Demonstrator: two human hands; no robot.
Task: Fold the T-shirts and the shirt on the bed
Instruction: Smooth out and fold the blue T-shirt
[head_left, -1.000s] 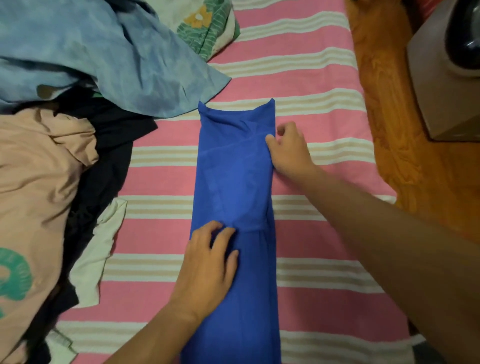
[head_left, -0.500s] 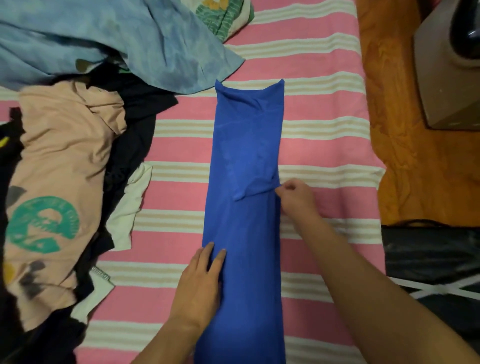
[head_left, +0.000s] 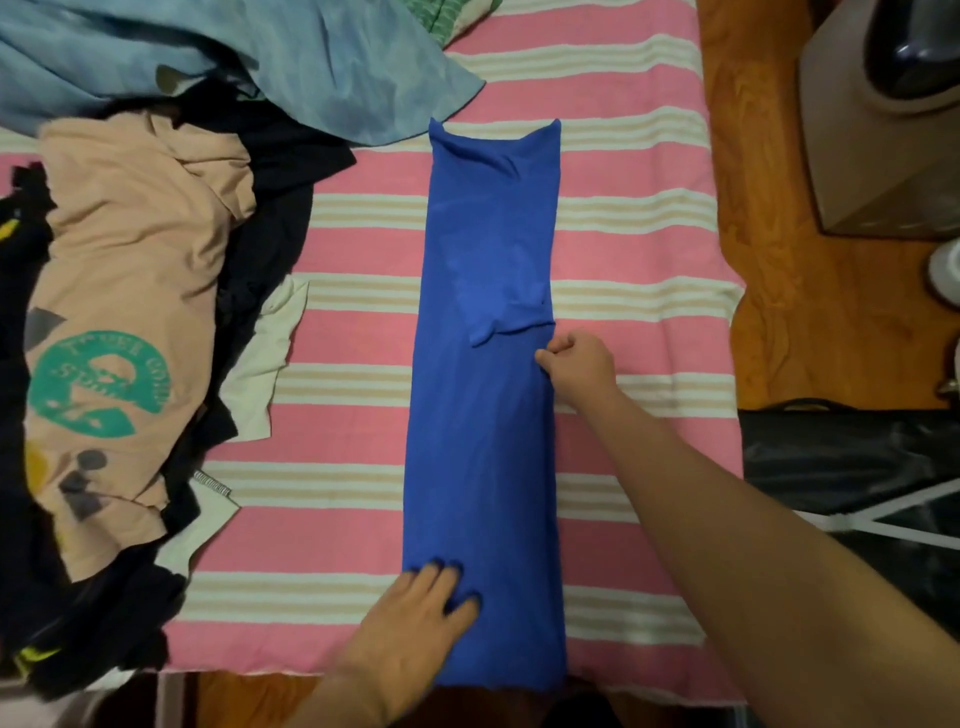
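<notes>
Head view: a blue T-shirt (head_left: 485, 395), folded lengthwise into a narrow strip, lies along the centre of the frame on a bed (head_left: 634, 249) covered in pink, white and beige stripes. Its near end reaches the bed's lower edge. The left hand (head_left: 415, 618), at lower centre, rests flat on the strip's near left part, fingers straight and spread, gripping nothing. The right hand (head_left: 579, 371), right of centre, has curled fingers pinching the strip's right edge just below a folded-in sleeve. At the left of the frame is a heap of unfolded clothes: a peach T-shirt (head_left: 130, 312) with a green round print, dark garments (head_left: 270, 208) under and beside it, a white piece (head_left: 265, 364), and a light blue shirt (head_left: 234, 57) across the upper left. Wooden floor (head_left: 810, 322) shows at the right.
</notes>
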